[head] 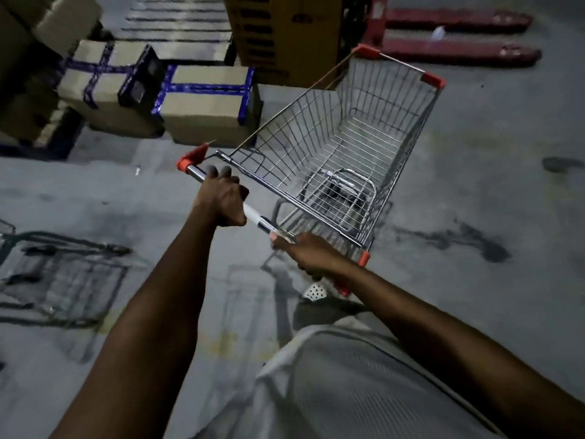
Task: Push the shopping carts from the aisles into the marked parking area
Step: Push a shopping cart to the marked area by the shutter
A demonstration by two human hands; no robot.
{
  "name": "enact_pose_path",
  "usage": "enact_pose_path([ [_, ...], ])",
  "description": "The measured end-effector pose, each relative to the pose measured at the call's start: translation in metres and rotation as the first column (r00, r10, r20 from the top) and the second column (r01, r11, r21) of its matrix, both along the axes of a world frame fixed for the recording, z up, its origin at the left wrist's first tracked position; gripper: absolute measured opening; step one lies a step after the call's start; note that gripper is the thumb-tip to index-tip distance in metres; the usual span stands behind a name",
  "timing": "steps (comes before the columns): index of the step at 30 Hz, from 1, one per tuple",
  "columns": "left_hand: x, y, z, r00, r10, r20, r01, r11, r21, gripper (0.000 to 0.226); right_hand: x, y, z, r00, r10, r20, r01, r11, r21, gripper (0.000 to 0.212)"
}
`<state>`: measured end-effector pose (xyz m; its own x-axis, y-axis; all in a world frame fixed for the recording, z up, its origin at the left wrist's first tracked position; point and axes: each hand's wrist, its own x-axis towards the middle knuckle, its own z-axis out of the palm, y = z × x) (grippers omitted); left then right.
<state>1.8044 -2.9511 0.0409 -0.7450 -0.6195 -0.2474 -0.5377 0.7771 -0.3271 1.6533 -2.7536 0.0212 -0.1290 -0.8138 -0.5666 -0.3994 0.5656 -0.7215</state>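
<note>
An empty wire shopping cart (345, 147) with orange corner caps stands on the grey floor in front of me, angled toward the upper right. Its chrome handle bar (256, 218) runs diagonally from upper left to lower right. My left hand (221, 198) grips the bar near its left orange end. My right hand (308, 253) grips the bar near its right end. A second wire cart (60, 277), blurred, sits at the left edge of the view.
Taped cardboard boxes (205, 103) are stacked on the floor to the cart's left. A tall yellow-brown carton (285, 33) stands behind them. A red pallet jack (456, 36) lies at the upper right. Grey floor (490, 185) stretches to the right of the cart.
</note>
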Motion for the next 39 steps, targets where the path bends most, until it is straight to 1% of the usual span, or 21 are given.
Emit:
enact_pose_path([
  [1, -0.011, -0.016, 0.002, 1.000, -0.013, 0.008, 0.013, 1.000, -0.007, 0.042, -0.006, -0.013, 0.001, 0.997, -0.052, 0.062, 0.051, 0.999, 0.019, 0.071],
  [3, -0.033, -0.046, 0.002, 0.999, -0.048, 0.026, 0.048, 0.999, -0.011, 0.049, -0.015, -0.037, 0.001, 0.989, -0.124, 0.079, 0.123, 0.992, 0.019, 0.066],
  [6, -0.065, -0.088, 0.003, 0.997, -0.072, -0.009, 0.072, 0.997, -0.008, 0.059, -0.025, -0.072, 0.000, 0.984, -0.176, -0.015, 0.175, 0.983, -0.044, 0.077],
  [8, -0.088, -0.114, 0.001, 0.996, -0.087, -0.005, 0.087, 0.996, 0.014, 0.063, -0.035, -0.095, -0.001, 0.975, -0.215, -0.047, 0.212, 0.975, -0.065, 0.078],
  [11, -0.128, -0.155, -0.003, 0.989, -0.147, 0.017, 0.147, 0.989, 0.018, 0.063, -0.057, -0.129, -0.004, 0.951, -0.278, -0.133, 0.268, 0.959, -0.086, 0.082],
  [13, -0.155, -0.182, -0.003, 0.980, -0.196, 0.022, 0.196, 0.980, 0.016, 0.061, -0.073, -0.150, -0.009, 0.931, -0.328, -0.160, 0.315, 0.944, -0.100, 0.088],
  [14, -0.168, -0.194, -0.003, 0.975, -0.222, 0.021, 0.222, 0.975, 0.017, 0.061, -0.082, -0.160, -0.010, 0.925, -0.343, -0.166, 0.330, 0.939, -0.099, 0.086],
  [15, -0.182, -0.208, -0.005, 0.970, -0.243, 0.025, 0.243, 0.970, 0.022, 0.061, -0.091, -0.170, -0.011, 0.919, -0.363, -0.153, 0.351, 0.931, -0.098, 0.080],
  [17, -0.213, -0.237, -0.009, 0.958, -0.287, 0.010, 0.287, 0.958, 0.024, 0.060, -0.114, -0.195, -0.010, 0.907, -0.418, -0.061, 0.412, 0.907, -0.082, 0.073],
  [20, -0.264, -0.281, -0.014, 0.937, -0.348, -0.037, 0.349, 0.937, 0.014, 0.059, -0.151, -0.233, -0.006, 0.829, -0.542, 0.137, 0.546, 0.838, 0.010, 0.091],
  [22, -0.297, -0.308, -0.015, 0.920, -0.387, -0.057, 0.389, 0.921, 0.022, 0.061, -0.174, -0.256, -0.005, 0.785, -0.596, 0.172, 0.599, 0.800, 0.034, 0.095],
  [23, -0.315, -0.321, -0.015, 0.913, -0.403, -0.069, 0.405, 0.914, 0.022, 0.061, -0.185, -0.268, -0.004, 0.774, -0.612, 0.160, 0.618, 0.786, 0.020, 0.091],
  [24, -0.333, -0.334, -0.015, 0.906, -0.416, -0.078, 0.419, 0.908, 0.020, 0.062, -0.196, -0.280, -0.002, 0.770, -0.625, 0.127, 0.631, 0.776, -0.007, 0.083],
  [26, -0.366, -0.356, -0.015, 0.899, -0.423, -0.109, 0.430, 0.902, 0.045, 0.064, -0.217, -0.303, 0.001, 0.769, -0.639, -0.008, 0.635, 0.766, -0.101, 0.064],
  [27, -0.382, -0.365, -0.015, 0.895, -0.427, -0.127, 0.437, 0.897, 0.062, 0.065, -0.227, -0.315, 0.001, 0.762, -0.640, -0.097, 0.626, 0.767, -0.139, 0.061],
  [29, -0.418, -0.383, -0.015, 0.875, -0.466, -0.132, 0.477, 0.876, 0.071, 0.066, -0.246, -0.337, -0.003, 0.707, -0.662, -0.249, 0.637, 0.749, -0.183, 0.064],
  [31, -0.454, -0.401, -0.014, 0.855, -0.513, -0.082, 0.519, 0.850, 0.093, 0.066, -0.264, -0.357, -0.009, 0.626, -0.680, -0.382, 0.659, 0.723, -0.208, 0.076],
  [33, -0.486, -0.415, -0.013, 0.837, -0.545, -0.052, 0.547, 0.830, 0.111, 0.069, -0.283, -0.374, -0.013, 0.544, -0.656, -0.523, 0.653, 0.723, -0.226, 0.081],
  [36, -0.538, -0.438, -0.014, 0.803, -0.592, -0.072, 0.596, 0.797, 0.095, 0.069, -0.315, -0.401, -0.017, 0.384, -0.602, -0.700, 0.612, 0.734, -0.295, 0.090],
  [37, -0.556, -0.446, -0.014, 0.791, -0.608, -0.076, 0.612, 0.785, 0.093, 0.069, -0.328, -0.411, -0.021, 0.306, -0.596, -0.742, 0.605, 0.724, -0.332, 0.089],
  [39, -0.591, -0.461, -0.014, 0.767, -0.635, -0.092, 0.642, 0.761, 0.093, 0.069, -0.356, -0.430, -0.036, 0.160, -0.620, -0.768, 0.596, 0.681, -0.425, 0.075],
])
